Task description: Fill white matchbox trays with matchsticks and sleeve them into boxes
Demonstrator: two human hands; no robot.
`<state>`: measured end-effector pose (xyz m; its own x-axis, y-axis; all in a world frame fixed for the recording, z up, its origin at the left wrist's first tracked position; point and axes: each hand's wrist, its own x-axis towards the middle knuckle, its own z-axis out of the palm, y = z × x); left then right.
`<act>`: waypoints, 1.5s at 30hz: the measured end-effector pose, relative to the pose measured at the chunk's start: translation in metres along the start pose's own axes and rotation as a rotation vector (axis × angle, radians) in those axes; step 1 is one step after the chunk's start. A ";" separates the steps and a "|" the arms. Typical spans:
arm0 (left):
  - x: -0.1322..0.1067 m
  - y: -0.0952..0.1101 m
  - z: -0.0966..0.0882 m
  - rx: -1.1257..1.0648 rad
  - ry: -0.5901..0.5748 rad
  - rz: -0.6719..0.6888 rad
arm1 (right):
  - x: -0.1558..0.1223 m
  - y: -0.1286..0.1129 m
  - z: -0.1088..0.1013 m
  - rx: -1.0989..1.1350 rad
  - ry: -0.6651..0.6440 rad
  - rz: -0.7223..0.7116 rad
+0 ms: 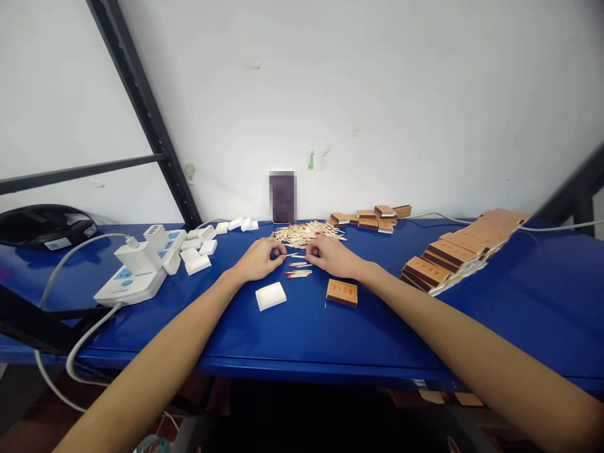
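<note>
Two bare forearms (165, 346) are reaching in from the lower edge, spreading across the front of a blue table (292, 340). The left hand (264, 259) and right hand (333, 257) are facing each other a little apart, fingers curling and thumbs meeting or nearly meeting the forefingers; whether either is gripping one of the thin matches (299, 274) lying between them, I cannot tell. These matches are lying in a small gap between the hands and just in front of them, while a large match pile (309, 234) is spreading right behind both. A white tray (270, 296) is resting nearer than the left hand, and an orange matchbox (342, 292) nearer than the right. Stacked matchboxes (438, 258) are leaning well right of the right hand; more white trays (195, 259) are sitting left of the left hand.
</note>
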<state>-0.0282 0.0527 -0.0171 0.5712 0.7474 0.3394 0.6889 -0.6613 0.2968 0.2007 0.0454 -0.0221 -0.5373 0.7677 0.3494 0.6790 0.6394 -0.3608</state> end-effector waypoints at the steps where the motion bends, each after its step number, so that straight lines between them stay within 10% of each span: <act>1: 0.000 0.000 0.000 0.010 0.001 0.007 | 0.000 0.000 0.000 0.007 0.002 0.014; 45: 0.004 0.005 0.002 -0.033 -0.098 0.038 | 0.008 -0.010 0.009 0.077 -0.016 0.098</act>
<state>-0.0220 0.0525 -0.0158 0.6387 0.7233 0.2623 0.6518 -0.6898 0.3152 0.1849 0.0456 -0.0231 -0.4783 0.8269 0.2958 0.6886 0.5622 -0.4581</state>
